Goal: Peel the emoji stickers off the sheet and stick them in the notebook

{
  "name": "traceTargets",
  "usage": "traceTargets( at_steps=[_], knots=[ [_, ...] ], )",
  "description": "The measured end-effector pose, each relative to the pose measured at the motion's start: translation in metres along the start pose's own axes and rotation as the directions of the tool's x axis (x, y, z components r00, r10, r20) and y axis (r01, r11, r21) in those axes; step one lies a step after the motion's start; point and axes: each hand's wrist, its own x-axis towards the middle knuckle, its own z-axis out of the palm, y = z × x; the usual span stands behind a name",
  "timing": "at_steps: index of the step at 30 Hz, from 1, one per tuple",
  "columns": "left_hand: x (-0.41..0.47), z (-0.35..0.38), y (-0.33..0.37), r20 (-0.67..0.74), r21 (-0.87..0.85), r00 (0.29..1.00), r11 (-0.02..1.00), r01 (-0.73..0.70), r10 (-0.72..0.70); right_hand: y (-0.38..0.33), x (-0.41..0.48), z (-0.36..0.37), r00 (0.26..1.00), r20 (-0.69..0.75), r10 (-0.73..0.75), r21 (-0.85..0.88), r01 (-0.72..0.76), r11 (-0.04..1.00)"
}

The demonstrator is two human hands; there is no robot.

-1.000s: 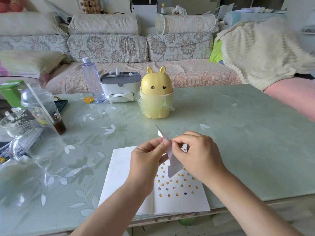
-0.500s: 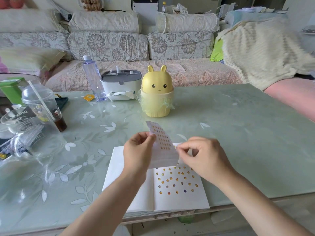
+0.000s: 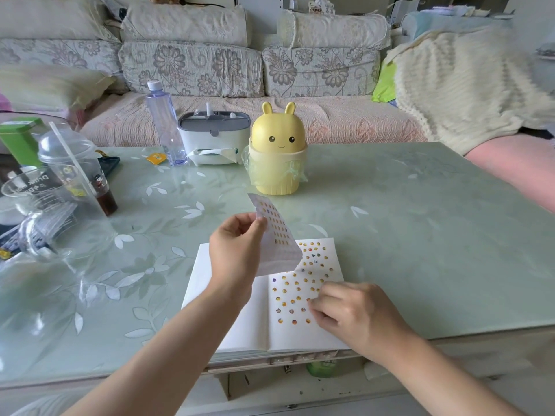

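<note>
While your left hand (image 3: 237, 244) pinches the white paper sheet of tiny emoji stickers (image 3: 277, 235), press your curled right hand (image 3: 351, 313), maybe holding one, I cannot tell, gently onto the open white notebook (image 3: 201, 283).

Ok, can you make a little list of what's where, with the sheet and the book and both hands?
left hand: pinches the sticker sheet, held up above the notebook
sticker sheet: curled, rows of emoji showing
right hand: fingertips down on the right page
notebook: open flat on the table, left page blank
stickers: many already scattered over the right page
behind: yellow bunny bin
</note>
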Motion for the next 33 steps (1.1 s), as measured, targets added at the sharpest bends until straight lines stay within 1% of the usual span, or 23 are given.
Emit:
traceTargets(
  at_steps=[2,6,9,11,13,15,16,19,22,25,29,33],
  knots=[
    [-0.002,0.001,0.000,0.007,0.004,1.000,1.000,-0.003,0.003,-0.001,0.003,0.000,0.999,0.046,-0.017,-0.014,0.018,1.000],
    [-0.004,-0.002,0.000,0.021,0.002,1.000,1.000,0.005,-0.005,0.000,0.005,-0.010,0.982,0.187,-0.027,-0.051,0.038,0.998],
    [-0.004,-0.004,-0.001,0.035,-0.003,0.999,1.000,0.008,-0.008,-0.002,0.002,-0.020,0.962,0.271,-0.032,-0.036,0.043,0.998],
    [-0.005,-0.003,-0.001,0.055,0.003,0.998,1.000,0.020,-0.020,-0.003,-0.002,-0.025,0.950,0.313,0.017,0.000,-0.017,1.000],
    [-0.005,-0.003,-0.002,0.091,0.013,0.995,0.999,0.038,-0.039,0.001,-0.003,-0.028,0.941,0.318,0.114,0.091,-0.150,0.985],
    [-0.007,-0.002,-0.003,0.140,0.017,0.989,0.998,0.056,-0.057,0.005,0.002,-0.031,0.941,0.263,0.211,0.196,-0.267,0.944],
    [-0.009,-0.001,-0.002,0.166,0.015,0.984,0.998,0.061,-0.062,0.006,0.006,-0.033,0.947,0.197,0.253,0.236,-0.296,0.926],
    [-0.014,0.000,-0.002,0.235,-0.007,0.970,0.997,0.071,-0.068,0.006,0.024,-0.038,0.936,-0.002,0.352,0.311,-0.334,0.890],
    [-0.018,0.002,-0.004,0.322,-0.037,0.944,0.996,0.086,-0.069,0.001,0.042,-0.039,0.907,-0.116,0.406,0.355,-0.343,0.869],
    [-0.019,0.003,-0.005,0.394,-0.066,0.916,0.992,0.110,-0.076,-0.002,0.054,-0.033,0.878,-0.181,0.444,0.343,-0.367,0.865],
    [-0.022,0.007,-0.002,0.486,-0.123,0.870,0.980,0.155,-0.077,-0.005,0.063,-0.028,0.852,-0.226,0.471,0.302,-0.399,0.866],
    [-0.022,0.008,-0.001,0.452,-0.089,0.892,0.995,0.048,-0.002,-0.005,0.069,-0.028,0.864,-0.209,0.459,0.313,-0.385,0.868]
  ],
)
